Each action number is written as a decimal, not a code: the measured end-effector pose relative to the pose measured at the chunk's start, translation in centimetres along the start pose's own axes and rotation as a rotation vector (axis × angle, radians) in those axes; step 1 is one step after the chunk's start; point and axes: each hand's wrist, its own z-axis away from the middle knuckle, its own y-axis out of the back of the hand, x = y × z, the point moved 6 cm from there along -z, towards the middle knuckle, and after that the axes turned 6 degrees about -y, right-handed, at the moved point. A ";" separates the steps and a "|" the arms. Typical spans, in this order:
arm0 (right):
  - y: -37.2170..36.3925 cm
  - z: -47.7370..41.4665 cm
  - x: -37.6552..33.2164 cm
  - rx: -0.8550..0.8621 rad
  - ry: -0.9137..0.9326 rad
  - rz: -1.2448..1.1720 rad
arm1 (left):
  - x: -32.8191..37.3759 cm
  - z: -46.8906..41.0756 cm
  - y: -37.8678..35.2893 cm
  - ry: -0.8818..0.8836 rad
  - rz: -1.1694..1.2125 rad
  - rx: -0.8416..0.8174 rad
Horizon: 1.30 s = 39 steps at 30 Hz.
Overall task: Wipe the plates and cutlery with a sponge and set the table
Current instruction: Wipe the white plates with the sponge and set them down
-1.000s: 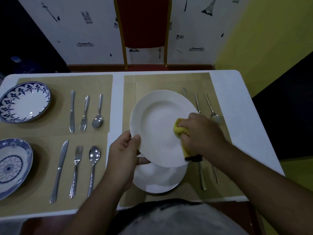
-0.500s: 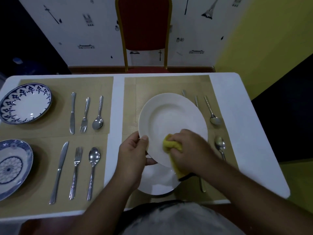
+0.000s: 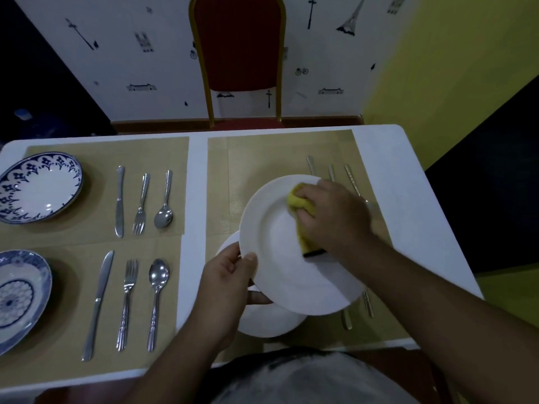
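White plate (image 3: 277,263): lifted clear of the table and tilted. Its near-left rim is in the left-hand grip, and the sponge sits on its far-right part.
Floral-rimmed blue plate (image 3: 40,188): far to the left of the grip, flat on the far tan placemat (image 3: 96,153).
Medallion blue plate (image 3: 17,298): also far left, nearer the person, on the near tan placemat (image 3: 58,360). The frame edge cuts it off.
Far cutlery: far knife (image 3: 119,202), far fork (image 3: 141,205) and far spoon (image 3: 164,205) lie side by side, apart, left of the grip and beyond it, handles pointing away.
Near cutlery: near knife (image 3: 97,304), near fork (image 3: 127,304) and near spoon (image 3: 157,295) lie just left of the grip, handles toward the person.
Table (image 3: 195,185): white, with a bare strip between the mats.
Left hand (image 3: 230,284): thumb on top of the rim, fingers beneath, grasping the white plate.
Second white plate (image 3: 268,325): directly under the grip, flat on the right placemat (image 3: 262,153), mostly covered.
Sponge (image 3: 299,201): yellow with a dark scouring layer at the near end, pressed to the plate face up and right of the left-hand grip.
Right hand (image 3: 332,217): fingers curled round the sponge, clenched on it.
Right cutlery (image 3: 351,179): handles show beyond the sponge grip and ends show below the held plate. The pieces cannot be told apart.
Red chair (image 3: 239,45): gold frame, beyond the table.
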 end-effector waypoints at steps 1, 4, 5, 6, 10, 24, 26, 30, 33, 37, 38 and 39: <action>-0.4 0.3 -1.3 -0.013 0.016 -0.092 | 0.1 -0.2 -0.3 0.004 0.003 -0.017; -1.6 2.6 -4.9 -0.144 0.157 -0.253 | 0.7 -0.9 0.0 -0.004 0.037 -0.020; -1.8 3.5 -5.4 -0.174 0.214 -0.246 | 1.0 -1.1 0.5 -0.006 0.058 -0.002; -1.8 4.2 -5.5 -0.198 0.267 -0.232 | 1.1 -1.3 1.0 -0.003 0.076 0.016; -1.9 5.4 -4.9 -0.280 0.457 -0.105 | 0.3 -0.9 1.6 0.058 0.093 0.019; -2.8 3.8 -1.7 -0.261 0.026 -0.020 | 0.9 -1.7 2.3 -0.030 0.105 0.149; -4.2 5.3 -3.7 -0.304 0.065 -0.156 | 0.3 -1.9 1.9 -0.004 0.081 0.130; -5.3 5.6 -3.4 -0.345 0.132 -0.202 | -0.8 -2.2 2.5 0.061 0.089 0.169; -5.6 4.5 -0.5 -0.350 0.194 0.019 | -1.1 -2.6 3.4 0.066 0.095 0.193; -5.6 0.9 2.7 -0.260 0.102 0.167 | -1.8 -3.1 4.1 0.102 0.066 0.204; -5.7 0.0 3.1 -0.246 0.069 0.164 | -2.0 -3.4 4.2 0.121 0.068 0.216; -5.7 -0.9 3.4 -0.231 0.028 0.144 | -2.1 -3.8 4.4 0.137 0.080 0.233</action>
